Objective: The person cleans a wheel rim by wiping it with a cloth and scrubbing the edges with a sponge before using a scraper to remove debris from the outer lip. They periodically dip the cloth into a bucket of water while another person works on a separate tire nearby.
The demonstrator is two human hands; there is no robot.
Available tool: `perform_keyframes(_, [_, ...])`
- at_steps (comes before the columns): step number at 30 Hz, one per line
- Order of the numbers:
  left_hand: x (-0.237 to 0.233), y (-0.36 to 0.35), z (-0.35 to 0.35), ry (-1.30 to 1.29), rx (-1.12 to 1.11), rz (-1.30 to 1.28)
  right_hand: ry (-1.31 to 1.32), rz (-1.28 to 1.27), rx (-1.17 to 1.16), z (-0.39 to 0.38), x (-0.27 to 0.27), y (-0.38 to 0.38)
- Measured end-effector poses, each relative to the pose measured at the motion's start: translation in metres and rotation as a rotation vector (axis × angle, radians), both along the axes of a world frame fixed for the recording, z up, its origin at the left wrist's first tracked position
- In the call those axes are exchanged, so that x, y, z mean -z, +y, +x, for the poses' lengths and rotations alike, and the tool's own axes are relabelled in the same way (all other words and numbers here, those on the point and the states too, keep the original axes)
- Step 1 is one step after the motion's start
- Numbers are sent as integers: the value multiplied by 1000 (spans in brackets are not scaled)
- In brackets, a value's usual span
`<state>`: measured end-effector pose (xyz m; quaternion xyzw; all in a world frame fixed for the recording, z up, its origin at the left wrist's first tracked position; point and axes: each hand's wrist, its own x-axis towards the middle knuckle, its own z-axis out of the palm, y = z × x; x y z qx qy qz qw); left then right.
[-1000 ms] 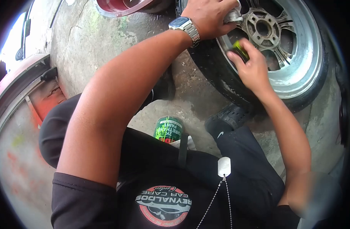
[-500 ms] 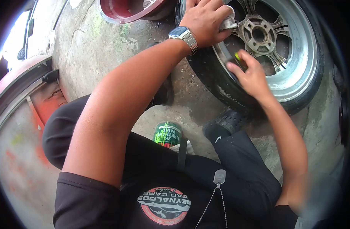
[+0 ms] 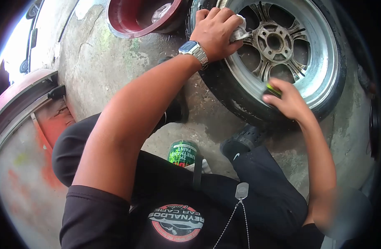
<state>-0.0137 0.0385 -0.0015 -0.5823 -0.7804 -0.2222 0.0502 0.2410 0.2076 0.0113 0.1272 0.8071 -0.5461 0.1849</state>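
On concrete [image 3: 103,66], the wheel [image 3: 267,42] faces camera; left grip [image 3: 216,34] clamps cloth [image 3: 239,34]; right grip [image 3: 290,99] clamps block [image 3: 274,89], long axis diagonal.

Wears a black shirt [image 3: 140,227] with 2 short sleeves [image 3: 91,218]. Has on the chest 1 round, red-edged logo [image 3: 177,223], lettered "REYNALDOS CAR CARE Center". Bears on the left wrist 1 silver watch [image 3: 194,51]. Wears also black trousers [image 3: 267,182], a dark clog [image 3: 246,138], and 1 silver tag [image 3: 242,191] on a ball chain [image 3: 245,223].

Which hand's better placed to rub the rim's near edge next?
Probably the right hand, holding a green-and-black object beside that edge; the left hand grips a white cloth farther along the rim.
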Motion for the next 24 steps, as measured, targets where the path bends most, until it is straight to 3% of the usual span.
perform_keyframes(3, [0,1,2,7,15,19,-37,111,19,2,1,-4])
perform_keyframes(6, [-5,0,4,-16,0,-15,205,194,305,-52,8,-63])
perform_keyframes(9, [-4,-1,3,-4,-9,8,183,99,232,-54,10,-51])
perform_keyframes(12, [-3,-3,2,-42,-29,53,120,228,-24,7,6,-1])
perform_keyframes(16, [-3,1,3,-7,23,32,42,72,99,-12,14,-16])
perform_keyframes(17, [-5,1,4,-10,10,23,82,168,191,-35,21,-35])
perform_keyframes(18, [-5,2,4,-12,5,33,231,64,305,-57,30,-48])
perform_keyframes(20, [-5,-1,3,-23,-14,29,66,-33,241,-69,18,-46])
perform_keyframes(22, [-5,-3,2,-26,-14,27,180,41,135,-38,14,-34])
perform_keyframes(24, [-4,-2,3,-47,-22,41,-28,83,-41,1,0,2])
